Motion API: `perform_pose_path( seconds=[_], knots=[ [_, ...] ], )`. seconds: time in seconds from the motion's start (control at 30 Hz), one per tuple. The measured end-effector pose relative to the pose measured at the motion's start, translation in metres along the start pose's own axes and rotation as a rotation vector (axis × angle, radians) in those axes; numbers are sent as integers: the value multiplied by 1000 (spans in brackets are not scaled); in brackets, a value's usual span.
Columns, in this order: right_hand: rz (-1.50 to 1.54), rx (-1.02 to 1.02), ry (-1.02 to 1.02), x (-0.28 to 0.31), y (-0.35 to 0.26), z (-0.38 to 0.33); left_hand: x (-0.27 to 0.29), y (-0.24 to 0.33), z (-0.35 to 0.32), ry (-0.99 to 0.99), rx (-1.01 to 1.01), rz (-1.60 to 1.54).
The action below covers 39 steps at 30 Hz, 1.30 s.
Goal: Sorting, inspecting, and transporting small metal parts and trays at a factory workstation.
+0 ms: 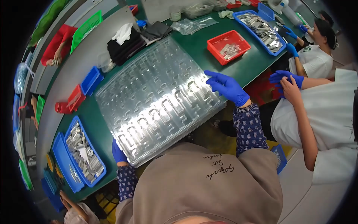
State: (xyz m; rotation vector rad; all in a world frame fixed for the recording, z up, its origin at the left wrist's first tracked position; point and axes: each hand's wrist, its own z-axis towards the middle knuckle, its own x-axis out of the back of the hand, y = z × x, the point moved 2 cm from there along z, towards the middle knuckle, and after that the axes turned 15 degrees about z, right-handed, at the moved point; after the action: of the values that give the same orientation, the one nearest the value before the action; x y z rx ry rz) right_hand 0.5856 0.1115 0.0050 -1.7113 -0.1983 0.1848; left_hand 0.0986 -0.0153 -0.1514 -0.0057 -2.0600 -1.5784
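Note:
A stack of clear plastic blister trays [149,97] with rows of moulded pockets lies across the green table, its near edge jutting out towards me. My right hand [227,87], in a blue glove, is at the right edge of the stack with its fingers stretched out and apart. At the near left corner, my left hand [118,152], also blue-gloved, is against the side of the stack. The trays hide most of its fingers, so its grip does not show. Light glares off the pockets in the near half.
Blue bins of metal parts stand at left [85,156] and far right [261,31]. A red bin [228,46] holds small clear pieces. Dark folded cloths [125,48] lie behind the trays. A co-worker in white [309,112] stands close at my right, hands together.

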Motion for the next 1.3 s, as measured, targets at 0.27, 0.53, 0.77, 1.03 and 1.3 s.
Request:
perform_pose_path(
  seconds=[0.27,0.53,0.77,1.03,1.3],
  knots=[
    [147,11,-156,-50,0,-29,-9,9,-1,20,67,5],
    [591,-106,-316,-89,-3,-75,-1,7,0,-6,34,-203],
    [668,-275,-487,-166,16,-132,37,19,-14,-179,51,-231],
    [743,-605,-227,-262,165,-186,106,-16,-48,-536,-302,90],
    [361,-718,73,-316,239,-227,134,-40,-57,-714,-381,289]
  ],
)
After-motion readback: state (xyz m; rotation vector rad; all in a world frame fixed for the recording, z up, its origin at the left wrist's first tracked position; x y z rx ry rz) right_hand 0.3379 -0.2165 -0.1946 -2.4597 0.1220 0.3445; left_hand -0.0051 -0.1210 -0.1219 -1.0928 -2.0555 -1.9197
